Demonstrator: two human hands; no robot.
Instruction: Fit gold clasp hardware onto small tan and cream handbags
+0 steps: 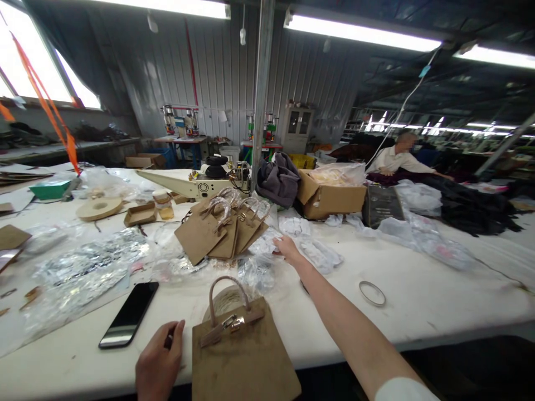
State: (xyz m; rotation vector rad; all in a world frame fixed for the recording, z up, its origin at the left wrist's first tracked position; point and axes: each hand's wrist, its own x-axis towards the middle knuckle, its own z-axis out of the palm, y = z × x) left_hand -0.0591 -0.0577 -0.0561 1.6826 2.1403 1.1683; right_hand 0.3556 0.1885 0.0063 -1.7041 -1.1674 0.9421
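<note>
A brown handbag [246, 356] with one arched handle and a metal clasp stands at the table's front edge, right in front of me. Beside its left side is my left hand [159, 359], fingers curled in and thumb pressed close; whatever they hold, if anything, is hidden. My right hand [286, 249] reaches forward to crumpled clear plastic [265, 243], its fingers bent together there, and I cannot make out what is in them. Just left of that hand lies a pile of similar brown handbags [225, 234] with plastic-wrapped handles. A roll of tape [209, 313] shows partly behind the front handbag.
A black phone [129, 314] lies at left, near silvery plastic packaging [92, 267]. Farther back are a tape roll [99, 209], a cream machine [196, 186] and a cardboard box [332, 197]. A metal ring [371, 293] lies at right. Another person [399, 159] works beyond.
</note>
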